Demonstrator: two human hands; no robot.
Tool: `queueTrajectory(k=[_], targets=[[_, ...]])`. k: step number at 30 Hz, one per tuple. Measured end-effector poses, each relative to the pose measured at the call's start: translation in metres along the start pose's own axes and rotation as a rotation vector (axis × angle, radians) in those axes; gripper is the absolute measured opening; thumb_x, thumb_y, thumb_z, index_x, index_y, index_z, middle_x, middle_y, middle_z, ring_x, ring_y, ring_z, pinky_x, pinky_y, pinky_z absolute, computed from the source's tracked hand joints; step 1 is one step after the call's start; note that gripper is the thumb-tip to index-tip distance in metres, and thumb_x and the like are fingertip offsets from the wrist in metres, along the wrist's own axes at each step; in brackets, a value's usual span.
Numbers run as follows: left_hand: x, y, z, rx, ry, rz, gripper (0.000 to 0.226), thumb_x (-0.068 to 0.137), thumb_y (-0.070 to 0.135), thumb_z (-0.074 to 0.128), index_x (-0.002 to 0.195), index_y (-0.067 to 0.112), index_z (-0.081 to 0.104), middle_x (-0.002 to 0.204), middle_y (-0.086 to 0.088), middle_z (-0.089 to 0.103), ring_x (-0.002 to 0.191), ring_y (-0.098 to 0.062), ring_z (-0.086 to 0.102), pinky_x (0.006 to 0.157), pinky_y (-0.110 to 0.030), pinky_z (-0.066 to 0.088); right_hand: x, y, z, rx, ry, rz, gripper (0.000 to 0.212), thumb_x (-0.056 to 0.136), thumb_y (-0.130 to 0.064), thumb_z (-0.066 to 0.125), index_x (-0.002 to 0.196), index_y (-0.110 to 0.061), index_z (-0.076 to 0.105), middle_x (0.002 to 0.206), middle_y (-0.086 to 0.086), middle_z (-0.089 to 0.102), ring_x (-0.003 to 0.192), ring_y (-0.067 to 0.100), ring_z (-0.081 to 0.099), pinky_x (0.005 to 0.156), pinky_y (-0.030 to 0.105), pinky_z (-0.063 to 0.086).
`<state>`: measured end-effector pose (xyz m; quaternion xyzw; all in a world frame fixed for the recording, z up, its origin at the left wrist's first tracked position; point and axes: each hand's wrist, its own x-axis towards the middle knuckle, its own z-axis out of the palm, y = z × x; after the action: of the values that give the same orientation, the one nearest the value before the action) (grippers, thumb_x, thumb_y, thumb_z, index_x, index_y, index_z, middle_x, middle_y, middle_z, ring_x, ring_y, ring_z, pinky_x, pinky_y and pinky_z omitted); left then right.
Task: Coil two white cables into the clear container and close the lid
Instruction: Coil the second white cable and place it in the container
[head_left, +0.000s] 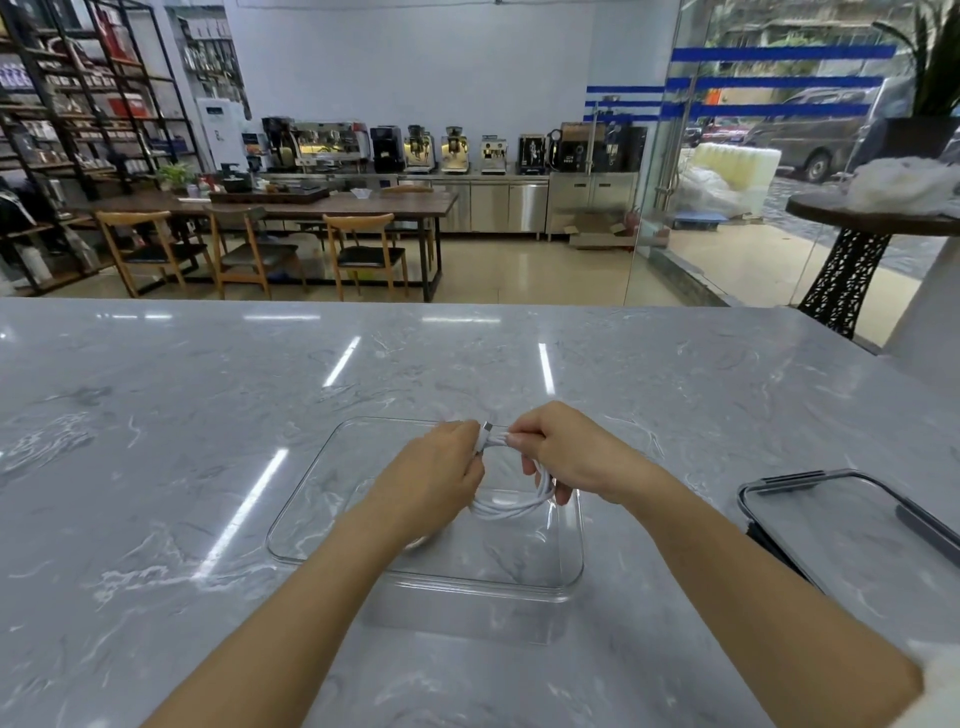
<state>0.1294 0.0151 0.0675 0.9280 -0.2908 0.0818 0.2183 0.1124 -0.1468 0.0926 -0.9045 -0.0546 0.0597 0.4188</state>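
A clear rectangular container (301, 514) stands open on the grey marble counter in front of me. Above it, both hands hold one white cable (511, 506) wound into a loose coil. My left hand (439, 475) pinches the cable near its plug end at the top of the coil. My right hand (566, 452) grips the bundled strands beside it, and the loops hang down under its fingers over the container. Only one white cable shows. The container's lid (852, 525), clear with dark clips, lies flat on the counter to the right.
The marble counter (208, 405) stretches wide to the left and beyond the container. Past its far edge are a wooden table with chairs, shelves and a row of coffee machines. A glass wall and a small round table stand at the right.
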Motion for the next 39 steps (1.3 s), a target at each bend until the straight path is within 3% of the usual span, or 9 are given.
queueTrajectory(k=[2, 7, 12, 16, 21, 29, 32, 36, 39], targets=[[0.002, 0.006, -0.001, -0.288, 0.035, -0.162, 0.014, 0.092, 0.009, 0.043, 0.079, 0.007, 0.047, 0.081, -0.004, 0.057, 0.076, -0.026, 0.063, 0.070, -0.042, 0.049, 0.000, 0.000, -0.002, 0.051, 0.037, -0.051, 0.019, 0.095, -0.020, 0.047, 0.096, -0.011, 0.064, 0.067, 0.003, 0.055, 0.038, 0.013, 0.046, 0.035, 0.019, 0.042], [0.005, 0.008, -0.014, -0.976, -0.018, -0.379, 0.025, 0.078, -0.023, 0.047, 0.081, 0.002, 0.051, 0.089, -0.015, 0.059, 0.067, -0.029, 0.072, 0.059, -0.037, 0.060, 0.001, -0.002, -0.004, 0.106, 0.082, -0.121, 0.015, 0.093, -0.019, 0.051, 0.095, -0.014, 0.065, 0.065, 0.002, 0.054, 0.037, 0.006, 0.047, 0.035, 0.018, 0.041], [0.001, 0.006, -0.011, -0.909, -0.003, -0.313, 0.030, 0.074, -0.016, 0.061, 0.086, 0.011, 0.053, 0.084, -0.014, 0.059, 0.058, -0.024, 0.069, 0.054, -0.036, 0.060, 0.000, -0.001, -0.004, 0.178, 0.070, -0.111, 0.015, 0.092, -0.017, 0.052, 0.096, -0.011, 0.066, 0.063, 0.003, 0.053, 0.043, 0.014, 0.047, 0.034, 0.020, 0.042], [0.002, 0.006, -0.009, -0.718, 0.034, -0.166, 0.056, 0.068, -0.003, 0.075, 0.095, 0.043, 0.060, 0.094, -0.006, 0.050, 0.057, -0.012, 0.061, 0.045, -0.018, 0.049, 0.000, 0.004, -0.004, 0.282, 0.062, -0.061, 0.015, 0.092, -0.014, 0.053, 0.092, -0.008, 0.066, 0.059, 0.004, 0.052, 0.038, 0.012, 0.045, 0.034, 0.020, 0.040], [0.003, 0.003, -0.006, -0.992, 0.278, -0.077, 0.024, 0.075, -0.007, 0.066, 0.079, 0.016, 0.073, 0.093, -0.007, 0.057, 0.086, -0.026, 0.063, 0.068, -0.038, 0.060, -0.003, 0.001, -0.004, 0.454, 0.120, -0.086, 0.014, 0.090, -0.014, 0.056, 0.090, -0.004, 0.066, 0.061, 0.006, 0.053, 0.041, 0.013, 0.048, 0.035, 0.021, 0.042], [0.004, -0.002, -0.010, -1.666, 0.075, -0.154, 0.009, 0.075, 0.010, 0.060, 0.075, 0.010, 0.070, 0.100, -0.012, 0.069, 0.095, -0.033, 0.068, 0.065, -0.046, 0.059, -0.006, -0.010, 0.000, 0.588, 0.117, -0.132, 0.008, 0.088, -0.011, 0.058, 0.081, -0.011, 0.062, 0.062, 0.008, 0.057, 0.044, 0.018, 0.057, 0.036, 0.024, 0.047], [0.003, -0.003, -0.014, -1.606, 0.041, -0.190, 0.008, 0.074, 0.012, 0.061, 0.076, 0.013, 0.069, 0.094, -0.009, 0.071, 0.088, -0.029, 0.070, 0.066, -0.046, 0.060, -0.007, -0.008, 0.005, 0.588, 0.139, -0.117, 0.006, 0.088, -0.010, 0.058, 0.083, -0.008, 0.062, 0.064, 0.010, 0.058, 0.044, 0.019, 0.058, 0.036, 0.024, 0.047], [0.004, 0.006, -0.009, -1.449, 0.269, -0.358, 0.031, 0.069, 0.021, 0.074, 0.093, 0.013, 0.055, 0.087, -0.011, 0.073, 0.078, -0.027, 0.072, 0.057, -0.035, 0.058, -0.006, -0.003, 0.008, 0.609, 0.159, -0.084, 0.006, 0.084, -0.010, 0.064, 0.086, -0.004, 0.061, 0.065, 0.010, 0.062, 0.049, 0.017, 0.064, 0.042, 0.026, 0.053], [0.008, 0.005, -0.012, -1.345, 0.242, -0.491, 0.023, 0.067, 0.014, 0.078, 0.084, 0.007, 0.062, 0.074, -0.004, 0.070, 0.070, -0.017, 0.067, 0.052, -0.025, 0.054, -0.004, 0.002, 0.004, 0.448, 0.079, -0.001, 0.019, 0.077, -0.016, 0.073, 0.080, -0.005, 0.058, 0.060, 0.005, 0.065, 0.051, 0.014, 0.064, 0.047, 0.025, 0.052]])
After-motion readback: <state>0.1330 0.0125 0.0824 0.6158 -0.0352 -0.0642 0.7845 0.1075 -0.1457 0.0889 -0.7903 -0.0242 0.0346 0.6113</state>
